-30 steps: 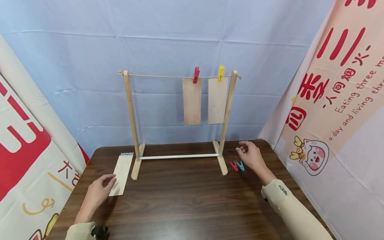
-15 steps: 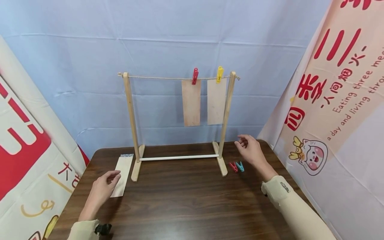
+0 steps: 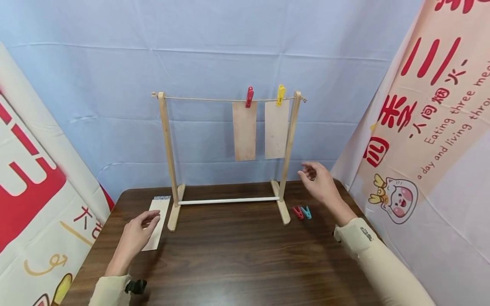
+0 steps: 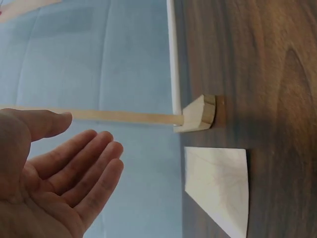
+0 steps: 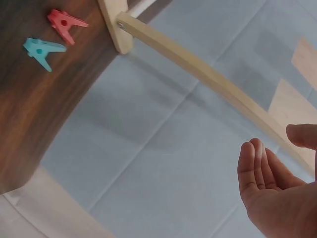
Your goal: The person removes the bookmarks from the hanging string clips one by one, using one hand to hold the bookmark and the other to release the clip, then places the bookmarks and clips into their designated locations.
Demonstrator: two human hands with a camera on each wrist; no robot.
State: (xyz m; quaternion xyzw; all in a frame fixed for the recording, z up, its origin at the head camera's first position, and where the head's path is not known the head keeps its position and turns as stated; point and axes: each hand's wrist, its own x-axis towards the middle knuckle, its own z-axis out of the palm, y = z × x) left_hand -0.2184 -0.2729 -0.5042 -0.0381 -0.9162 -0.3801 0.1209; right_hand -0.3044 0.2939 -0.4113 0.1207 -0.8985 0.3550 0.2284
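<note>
The left hand (image 3: 135, 233), relaxed and holding nothing, hovers over the paper sheet (image 3: 157, 224), whose long axis runs near to far on the counter (image 3: 237, 255). The right hand (image 3: 319, 183) is loose and empty, above the red clothespin (image 3: 297, 212) and the blue clothespin (image 3: 306, 211). Only the right wrist view shows their tips pointing apart.

- Head view looks forward and down across the table (image 3: 237, 255) at the wooden rack (image 3: 168, 148)
- Wrist views sit close, each catching one rack foot

On the banner (image 3: 432, 110) by my tabletop's right edge I read "Eating three", "a day and living", and "人间烟火".
</note>
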